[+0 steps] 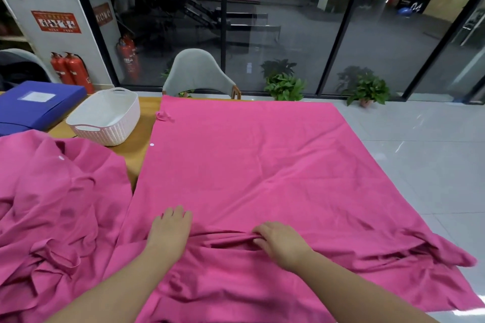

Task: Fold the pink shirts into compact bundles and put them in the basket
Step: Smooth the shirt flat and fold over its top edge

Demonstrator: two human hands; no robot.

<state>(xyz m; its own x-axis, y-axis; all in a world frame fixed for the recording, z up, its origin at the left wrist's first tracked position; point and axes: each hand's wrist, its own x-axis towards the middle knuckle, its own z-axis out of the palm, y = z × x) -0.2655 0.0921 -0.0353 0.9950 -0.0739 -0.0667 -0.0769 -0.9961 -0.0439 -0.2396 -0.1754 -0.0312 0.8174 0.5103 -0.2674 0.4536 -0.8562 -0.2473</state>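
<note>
Pink shirt [262, 165] spread flat across the table [136, 149], covering most of it and draping over the right and near edges. Small white button at its left hem, a little loop of fabric near the far left corner.

Left hand [170, 231] laid flat on the shirt near the near edge, fingers straight and together, gripping nothing. Right hand [280, 241] just beside it to the right, fingers curled round a bunched ridge of the shirt's cloth, pinching the fold up off the surface. Creases fanning from that ridge toward the right corner.

Second shirt [52, 212] heaped in a crumpled pile at the left, apart from the spread one by a strip of bare wood at the far end, touching or overlapping it nearer the body.

White basket [105, 118] at the far left of the table, upright, nothing visible inside, well apart from both hands. Blue box [36, 105] just beside it, further left.

Grey chair [196, 73] behind the table's far edge. Red extinguishers [68, 68] by the wall, potted plants [286, 86] along the glass.
</note>
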